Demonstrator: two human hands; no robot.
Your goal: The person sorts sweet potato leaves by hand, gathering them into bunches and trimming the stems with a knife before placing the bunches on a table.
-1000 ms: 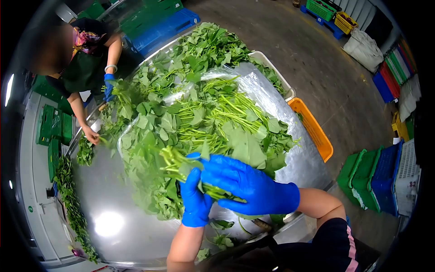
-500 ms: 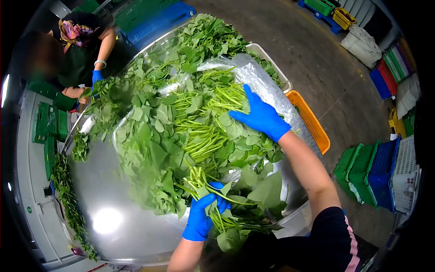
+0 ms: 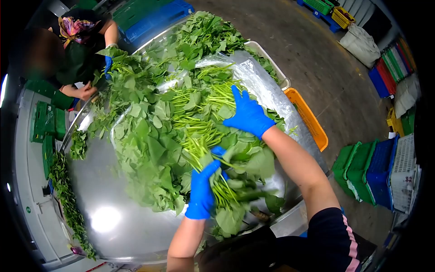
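Leafy greens with pale green stems [image 3: 195, 122] lie heaped on a shiny metal table [image 3: 108, 195], partly over clear plastic film [image 3: 260, 81]. My left hand [image 3: 202, 186], in a blue glove, is closed round a bunch of stems [image 3: 222, 188] at the near side of the heap; the leaves hang toward me. Further up and to the right, my right hand [image 3: 249, 114], also gloved in blue, rests on the heap with its fingers spread, over leaves and stems.
A co-worker [image 3: 77, 50] handles greens at the far left. An orange crate [image 3: 310, 120] and a white bin [image 3: 281, 75] stand beyond the table's right side. Stacked green crates [image 3: 358, 172] and blue crates [image 3: 380, 174] are at the right.
My left hand has moved forward with its bunch, closer to the heaped stems. My right hand has shifted slightly left. The co-worker's gloved hand has moved right with greens.
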